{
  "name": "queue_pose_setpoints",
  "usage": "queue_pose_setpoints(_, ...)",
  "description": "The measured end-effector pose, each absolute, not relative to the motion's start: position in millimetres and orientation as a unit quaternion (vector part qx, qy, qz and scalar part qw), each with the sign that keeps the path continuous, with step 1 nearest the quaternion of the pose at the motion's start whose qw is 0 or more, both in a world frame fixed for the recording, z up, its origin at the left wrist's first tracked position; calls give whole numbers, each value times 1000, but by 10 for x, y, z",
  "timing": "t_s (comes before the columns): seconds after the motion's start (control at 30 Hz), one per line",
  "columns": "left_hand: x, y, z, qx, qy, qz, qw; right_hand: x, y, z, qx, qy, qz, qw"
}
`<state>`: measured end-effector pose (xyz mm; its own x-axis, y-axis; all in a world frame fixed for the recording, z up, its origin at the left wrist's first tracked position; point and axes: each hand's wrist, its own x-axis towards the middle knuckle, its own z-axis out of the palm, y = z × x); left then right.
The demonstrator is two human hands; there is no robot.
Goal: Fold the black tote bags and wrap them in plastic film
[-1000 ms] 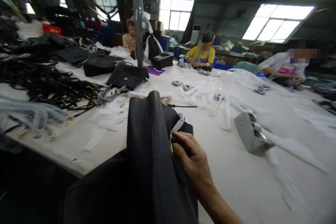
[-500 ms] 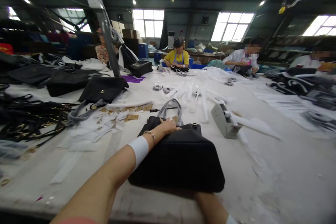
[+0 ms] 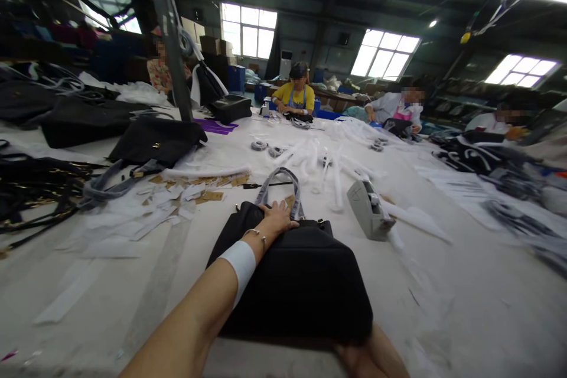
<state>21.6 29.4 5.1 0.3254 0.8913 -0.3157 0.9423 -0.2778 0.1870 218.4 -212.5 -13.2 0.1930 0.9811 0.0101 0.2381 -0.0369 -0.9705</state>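
A black leather handbag (image 3: 301,283) lies on its side on the white worktable (image 3: 443,283) in front of me, its grey-wrapped handles (image 3: 283,186) pointing away. My left hand (image 3: 278,216) rests on the bag's top edge by the handles, fingers curled over it; a bracelet and a white wristband are on that arm. My right hand (image 3: 354,357) is under the bag's near bottom corner, its fingers hidden by the bag.
A grey tape dispenser (image 3: 370,209) stands right of the bag. Paper scraps and tags (image 3: 177,201) lie to the left, with black bags (image 3: 153,140) and straps (image 3: 31,183) beyond. White wrapping strips (image 3: 319,156) cover the middle. Several people work at the far side.
One second ago the bag stood upright close to me with my right hand on it. It now lies flat on the table, my left hand on its top edge and my right beneath it.
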Motion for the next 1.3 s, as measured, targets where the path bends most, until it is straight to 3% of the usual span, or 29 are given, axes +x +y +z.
queue_pose_setpoints(0.1, 247, 258, 27, 791, 588, -51, 161, 2524, -2262, 61, -661, -353, 392, 534)
queue_pose_setpoints(0.17, 263, 230, 21, 788, 593, -42, 162, 2561, -2266, 363, -711, -337, 274, 553)
queue_pose_setpoints(0.3, 247, 219, 134, 794, 582, -25, 173, 2065, -1954, 856, -617, -662, 107, 412)
queue_pose_setpoints(0.4, 110, 206, 392, 810, 558, -4, 181, 1593, -1645, 741, -500, -824, -1, 265)
queue_pose_setpoints(0.47, -69, 97, 592, 825, 532, 5, 190, 1428, -1529, 516, -490, -845, -26, 215)
queue_pose_setpoints(0.63, -580, -643, 712, 894, 363, -7, 264, 1495, -1500, 371, -492, -846, 34, 201)
queue_pose_setpoints(0.8, -697, -1088, 459, 880, 422, 7, 219, 1648, -1056, 795, -546, -786, 152, 248)
queue_pose_setpoints(1.0, -635, -1037, 407, 882, 422, 22, 209, 1718, -153, 613, -646, -754, 111, 41)
queue_pose_setpoints(1.3, -605, -1083, 395, 882, 421, 47, 206, 1532, 34, 211, -659, -747, 83, 25)
